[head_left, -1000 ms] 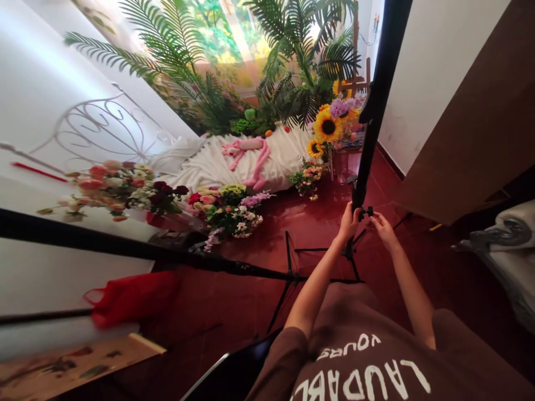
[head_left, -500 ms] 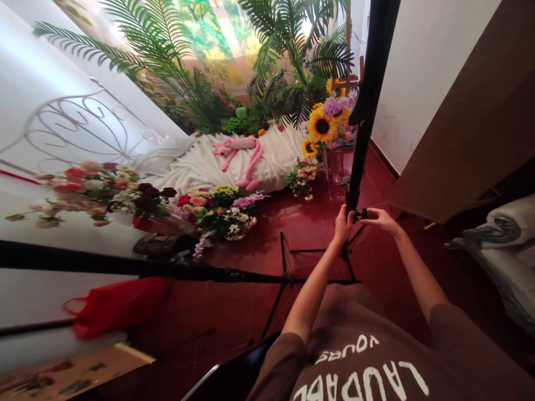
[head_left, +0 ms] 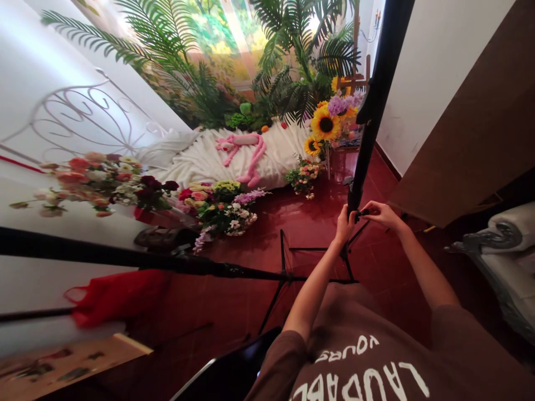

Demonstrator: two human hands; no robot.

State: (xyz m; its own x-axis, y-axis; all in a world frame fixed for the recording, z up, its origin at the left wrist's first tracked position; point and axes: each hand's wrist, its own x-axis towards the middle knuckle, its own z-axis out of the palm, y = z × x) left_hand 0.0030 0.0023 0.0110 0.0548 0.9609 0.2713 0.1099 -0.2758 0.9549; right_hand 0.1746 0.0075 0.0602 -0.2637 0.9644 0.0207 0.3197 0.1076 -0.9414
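A black tripod stand [head_left: 370, 139] rises in front of me, its pole leaning to the upper right and its legs [head_left: 317, 250] spread on the floor below. My left hand [head_left: 344, 225] is wrapped round the lower part of the pole. On the right side of the pole, my right hand [head_left: 379, 214] pinches a small black knob [head_left: 363, 213] at the collar. Another clamp lever [head_left: 348, 181] sticks out a little higher up on the pole.
A second black stand [head_left: 188, 264] crosses the left side. Beyond it are flower bunches [head_left: 225, 214], a white-draped bed [head_left: 192, 161] with a pink plush toy [head_left: 246, 150], and sunflowers [head_left: 325, 123]. A red bag [head_left: 119, 298] lies left; a wrapped armchair [head_left: 510, 239] stands right.
My right hand's fingers have shifted and turned slightly at the knob. My left hand keeps its hold on the pole. The whole view has moved a little.
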